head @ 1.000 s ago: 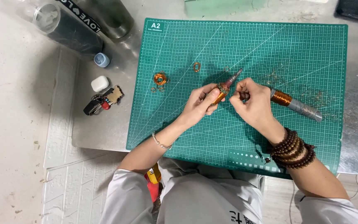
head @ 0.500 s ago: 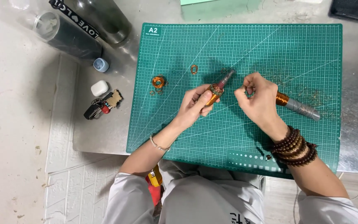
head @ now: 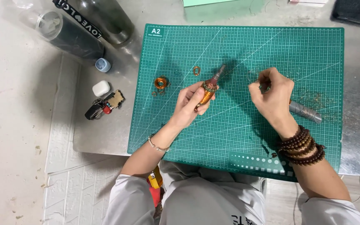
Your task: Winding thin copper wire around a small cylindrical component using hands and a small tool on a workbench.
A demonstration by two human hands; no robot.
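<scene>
My left hand (head: 192, 104) grips a slim orange-handled pliers tool (head: 211, 85) whose metal tip points up and to the right over the green cutting mat (head: 238, 50). My right hand (head: 273, 98) is raised beside it with fingers pinched together on something very fine that I cannot make out, probably thin wire. A grey, tape-wrapped rod (head: 305, 111) lies on the mat just behind my right hand. A small spool of copper wire (head: 161, 82) and a little copper ring (head: 196, 71) sit on the mat to the left of the tool.
Two dark bottles (head: 84, 29) stand at the upper left of the metal table (head: 105, 125). Near them lie a small blue cap (head: 103, 65), a white earbud case (head: 101, 88) and a bunch of keys (head: 103, 106). Wire scraps (head: 317, 98) litter the mat's right side.
Both hands have drifted apart a little, the right hand moving right and up. The tool in my left hand stays pointed the same way.
</scene>
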